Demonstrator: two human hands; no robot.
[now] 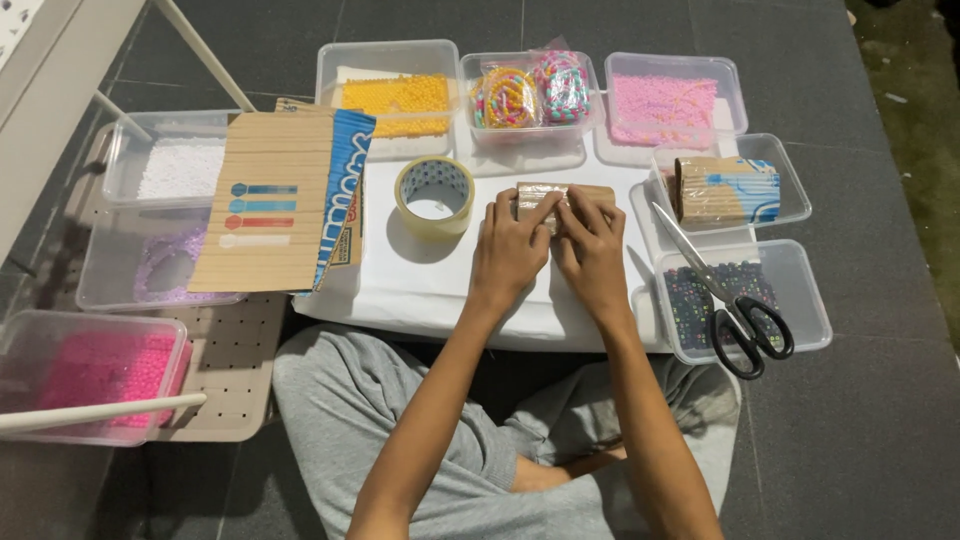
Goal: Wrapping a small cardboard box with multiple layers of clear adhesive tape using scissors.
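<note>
1. Hands: left hand (510, 250) and right hand (592, 252) press curled fingers onto a small cardboard bundle (560, 195) on the white sheet (420, 285).
2. Tape roll (434, 194) sits just left.
3. Scissors (728, 300) lie across the bead tub (800, 300), right.

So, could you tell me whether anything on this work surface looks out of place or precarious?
The scissors lie open across the rims of two clear tubs, blades over the tub with the cardboard roll, handles overhanging the dark-bead tub. They look loosely balanced. Both hands, left hand and right hand, press a small cardboard piece; nothing looks spilled.
</note>
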